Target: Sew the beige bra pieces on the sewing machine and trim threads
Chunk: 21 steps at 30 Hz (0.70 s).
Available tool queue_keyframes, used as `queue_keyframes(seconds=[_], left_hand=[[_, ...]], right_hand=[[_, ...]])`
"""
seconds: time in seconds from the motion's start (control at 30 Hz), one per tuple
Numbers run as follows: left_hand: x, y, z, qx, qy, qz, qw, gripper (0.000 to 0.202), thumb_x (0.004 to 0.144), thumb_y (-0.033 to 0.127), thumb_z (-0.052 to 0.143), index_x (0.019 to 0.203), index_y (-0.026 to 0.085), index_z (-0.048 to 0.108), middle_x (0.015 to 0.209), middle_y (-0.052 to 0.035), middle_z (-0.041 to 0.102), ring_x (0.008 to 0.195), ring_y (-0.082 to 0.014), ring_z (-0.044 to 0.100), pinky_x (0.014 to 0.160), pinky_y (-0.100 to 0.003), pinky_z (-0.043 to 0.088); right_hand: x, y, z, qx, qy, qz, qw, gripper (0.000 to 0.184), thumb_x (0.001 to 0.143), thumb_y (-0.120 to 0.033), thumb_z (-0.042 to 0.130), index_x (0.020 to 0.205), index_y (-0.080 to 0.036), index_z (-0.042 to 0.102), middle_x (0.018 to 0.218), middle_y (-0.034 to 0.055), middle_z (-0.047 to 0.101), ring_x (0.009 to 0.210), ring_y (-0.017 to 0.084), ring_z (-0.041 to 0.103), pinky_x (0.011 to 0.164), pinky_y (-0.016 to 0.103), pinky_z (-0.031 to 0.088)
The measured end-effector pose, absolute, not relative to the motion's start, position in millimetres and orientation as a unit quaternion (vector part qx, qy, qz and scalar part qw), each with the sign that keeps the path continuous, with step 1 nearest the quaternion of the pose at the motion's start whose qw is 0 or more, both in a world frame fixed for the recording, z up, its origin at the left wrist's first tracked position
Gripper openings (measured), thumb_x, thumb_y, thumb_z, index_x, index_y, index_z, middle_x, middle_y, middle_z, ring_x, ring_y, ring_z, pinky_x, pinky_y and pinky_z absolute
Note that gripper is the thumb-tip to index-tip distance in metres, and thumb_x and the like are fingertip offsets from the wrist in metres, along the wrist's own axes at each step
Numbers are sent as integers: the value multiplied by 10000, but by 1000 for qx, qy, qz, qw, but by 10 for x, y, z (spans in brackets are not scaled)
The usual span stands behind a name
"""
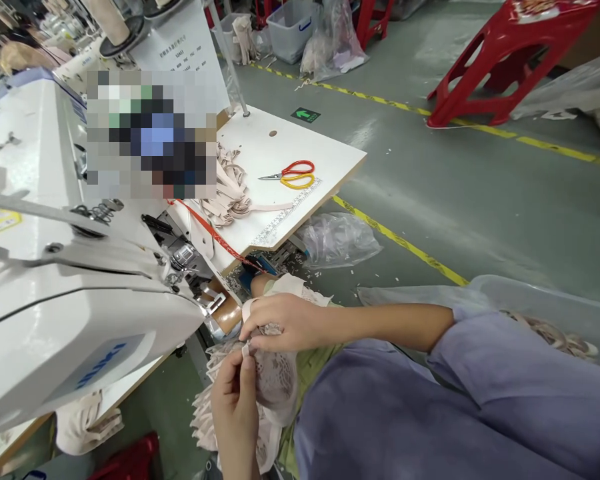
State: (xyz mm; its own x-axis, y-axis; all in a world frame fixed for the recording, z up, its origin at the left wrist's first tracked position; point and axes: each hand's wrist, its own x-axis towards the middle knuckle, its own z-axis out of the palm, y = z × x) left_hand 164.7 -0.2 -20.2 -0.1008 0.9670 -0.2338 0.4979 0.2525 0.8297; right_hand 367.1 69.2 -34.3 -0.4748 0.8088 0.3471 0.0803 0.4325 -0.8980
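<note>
A pale beige lace bra (275, 380) hangs over my lap, beside the sewing machine (105, 347). My left hand (236, 387) pinches the end of a narrow strap (245, 349) of it between thumb and fingertips. Just above, my right hand (280, 323) is closed on the same strap, its fingertips close to the left ones. More strap loops up behind the right fingers. Both hands are just right of the machine's needle area (213, 301). Folded beige pieces (205, 427) dangle below, partly hidden by the left hand.
Scissors (293, 175) with red and yellow handles and a pile of beige straps (227, 190) lie on the white table (325, 150). A clear bin (510, 300) stands at my right. A red stool (510, 60) is across the aisle. A plastic bag (337, 239) lies on the floor.
</note>
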Motion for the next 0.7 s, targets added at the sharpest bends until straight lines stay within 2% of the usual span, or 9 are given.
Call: queue_keyframes(seconds=[0.2,0.33,0.4,0.6,0.7], left_hand=[[1676,-13,-185,591,661,283,366,299,891,463,622,994,208,741,979,-60,736,800,-174,633,692,-239,475],[1735,-5,-165,670,622,270,302,257,916,415,590,892,197,724,782,-32,671,660,-137,558,604,-219,422],[1762,0,-158,691,610,261,286,235,927,386,573,883,204,716,708,-15,628,611,-129,522,573,-218,400],[1792,3,-126,687,619,262,277,241,940,392,550,865,219,701,749,-18,661,637,-137,560,569,-215,409],[1792,-3,-109,681,621,258,289,256,944,403,540,856,224,701,709,-10,645,596,-136,538,541,-223,391]], right_hand=[[3715,683,-312,-316,-726,468,393,101,856,-208,623,868,-182,720,850,14,701,767,126,615,723,229,446],[3718,667,-309,-327,-722,467,392,96,841,-185,595,800,-176,682,816,5,678,739,123,592,719,232,438],[3711,656,-320,-328,-719,474,388,101,852,-193,585,804,-179,673,830,5,678,736,120,588,714,230,436],[3683,609,-403,-327,-730,445,401,90,857,-228,624,812,-187,690,811,1,666,746,117,594,722,231,428],[3697,606,-414,-319,-714,483,394,96,869,-253,644,843,-184,707,829,6,673,747,113,594,702,219,435]])
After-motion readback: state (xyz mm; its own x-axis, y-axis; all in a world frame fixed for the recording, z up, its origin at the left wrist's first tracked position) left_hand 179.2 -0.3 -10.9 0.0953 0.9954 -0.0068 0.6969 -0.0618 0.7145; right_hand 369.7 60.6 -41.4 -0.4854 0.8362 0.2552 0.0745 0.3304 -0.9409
